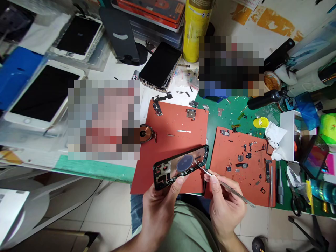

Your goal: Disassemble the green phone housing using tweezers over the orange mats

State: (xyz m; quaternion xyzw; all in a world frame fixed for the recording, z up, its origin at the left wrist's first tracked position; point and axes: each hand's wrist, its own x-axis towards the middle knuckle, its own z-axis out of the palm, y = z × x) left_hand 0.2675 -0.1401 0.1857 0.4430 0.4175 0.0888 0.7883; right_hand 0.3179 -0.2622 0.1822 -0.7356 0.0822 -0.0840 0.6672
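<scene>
My left hand (161,206) is closed around the lower left edge of a stripped phone housing (185,163), thumb along its side. The housing is tilted, its inner side up, showing a dark round pad and camera openings at the left end. Between the thumb and fingers of my right hand (227,208) is a pair of slim metal tweezers (237,194). Their tip reaches the inner edge of the housing near its right end; whether it grips any part there is too small to tell. Beneath both hands lie the red mats (174,119).
Small phone parts (242,165) are scattered over the right-hand mat. A copper charging coil (146,133) sits at the left mat's edge. Behind stand a black-screened phone (161,64) and a yellow spray can (191,31). Scissors (298,203) and a screwdriver (280,185) lie at the right. Two patches are blurred.
</scene>
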